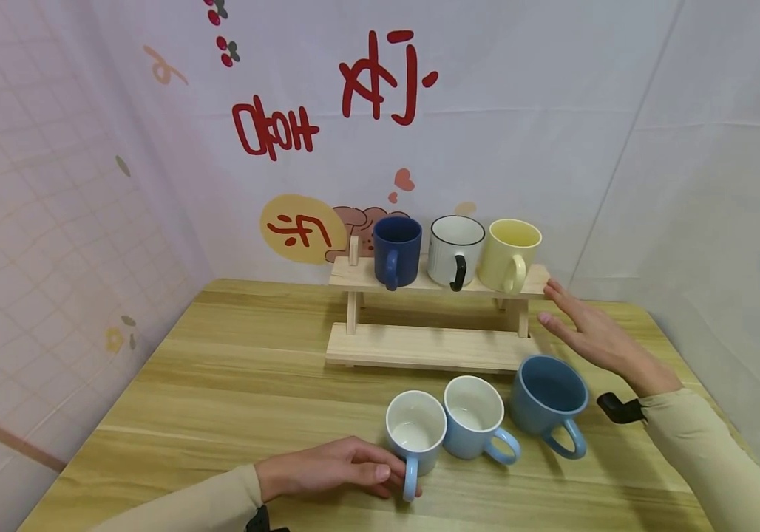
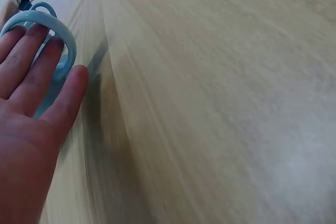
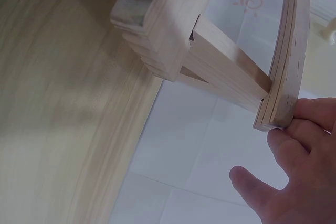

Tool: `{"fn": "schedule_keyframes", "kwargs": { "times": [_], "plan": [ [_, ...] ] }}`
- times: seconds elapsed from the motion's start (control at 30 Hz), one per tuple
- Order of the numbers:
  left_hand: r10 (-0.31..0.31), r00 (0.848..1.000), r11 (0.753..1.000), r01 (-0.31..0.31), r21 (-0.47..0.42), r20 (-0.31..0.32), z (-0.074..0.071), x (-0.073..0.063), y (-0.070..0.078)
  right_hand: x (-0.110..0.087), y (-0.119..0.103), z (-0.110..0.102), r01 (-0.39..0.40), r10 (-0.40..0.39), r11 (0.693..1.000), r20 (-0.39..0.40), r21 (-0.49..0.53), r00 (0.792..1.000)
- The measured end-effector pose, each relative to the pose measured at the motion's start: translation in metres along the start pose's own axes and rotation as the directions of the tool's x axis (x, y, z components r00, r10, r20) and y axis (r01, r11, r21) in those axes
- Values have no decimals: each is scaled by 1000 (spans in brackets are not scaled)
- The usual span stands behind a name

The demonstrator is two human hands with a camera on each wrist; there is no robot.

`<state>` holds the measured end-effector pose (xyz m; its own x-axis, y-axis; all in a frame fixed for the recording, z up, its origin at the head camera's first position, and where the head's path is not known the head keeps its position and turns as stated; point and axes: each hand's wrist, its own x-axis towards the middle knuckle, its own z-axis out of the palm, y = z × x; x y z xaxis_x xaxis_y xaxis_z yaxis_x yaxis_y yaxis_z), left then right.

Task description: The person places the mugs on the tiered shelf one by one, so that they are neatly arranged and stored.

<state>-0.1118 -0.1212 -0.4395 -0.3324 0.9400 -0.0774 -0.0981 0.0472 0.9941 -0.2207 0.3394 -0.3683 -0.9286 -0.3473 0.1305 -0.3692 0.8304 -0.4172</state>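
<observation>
In the head view, my left hand (image 1: 360, 469) is at the nearest light blue mug (image 1: 425, 464), which has a white inside. Its extended fingers reach through the handle (image 2: 67, 34) in the left wrist view, with the thumb apart. My right hand (image 1: 596, 332) is at the right end of the wooden two-tier rack (image 1: 426, 347). The fingers lie against the end of the upper board (image 3: 287, 98), thumb spread away, in the right wrist view. A second light blue mug (image 1: 468, 441) and a larger darker blue mug (image 1: 534, 403) stand upright in front of the rack.
On the rack's upper board stand a navy mug (image 1: 406, 255), a white mug with a black handle (image 1: 443, 258) and a pale yellow mug (image 1: 494, 262). The wooden table (image 1: 220, 384) runs back to a white cloth backdrop (image 1: 520, 148) with red characters.
</observation>
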Motion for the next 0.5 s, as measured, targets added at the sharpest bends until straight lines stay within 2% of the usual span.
{"fn": "schedule_keyframes", "kwargs": {
  "times": [0.23, 0.5],
  "plan": [
    [11, 998, 999, -8, -51, 54, 2, 6, -3, 0, 0, -1, 7, -7, 1000, -3, 11, 1000],
    [-10, 1000, 1000, 10, 25, -22, 2, 1, 0, 0, 0, -2, 0, 0, 1000, 10, 5, 1000]
  ]
}}
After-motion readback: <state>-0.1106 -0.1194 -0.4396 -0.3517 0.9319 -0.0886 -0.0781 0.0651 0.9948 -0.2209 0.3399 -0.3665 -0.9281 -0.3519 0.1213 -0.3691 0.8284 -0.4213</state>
